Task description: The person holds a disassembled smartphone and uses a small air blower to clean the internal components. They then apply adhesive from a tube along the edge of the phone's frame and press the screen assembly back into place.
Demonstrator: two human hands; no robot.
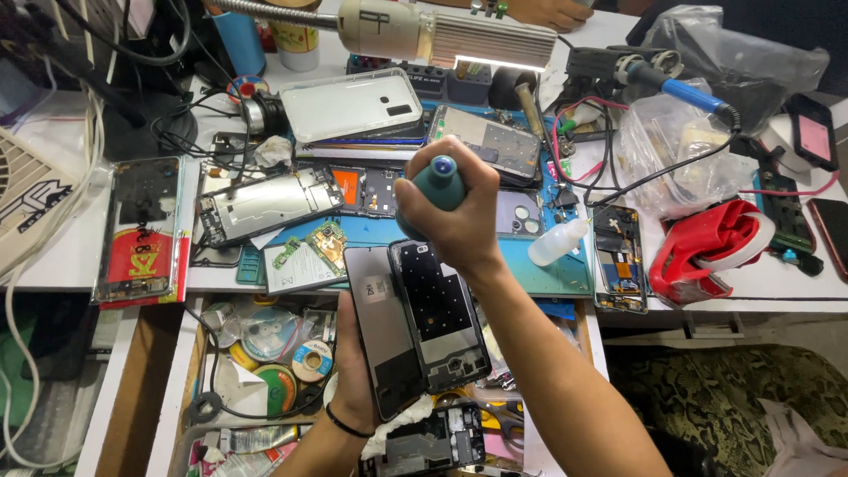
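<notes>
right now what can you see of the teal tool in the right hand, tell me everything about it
The teal tool is a rounded, rubbery-looking bulb with a small blue cap or button at the end that faces the camera. The right hand wraps it in a full fist, so only that end shows; any tip below is hidden. It is held over the top edge of the opened phone, which the left hand supports from below above an open drawer.

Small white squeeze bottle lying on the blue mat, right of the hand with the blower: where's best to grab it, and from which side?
Grip the small white squeeze bottle across its rounded body, not the thin nozzle. It lies on its side on the blue mat, nozzle pointing up-right, so probably come from above, fingers across its short width. The right hand sits just left of it.
</notes>
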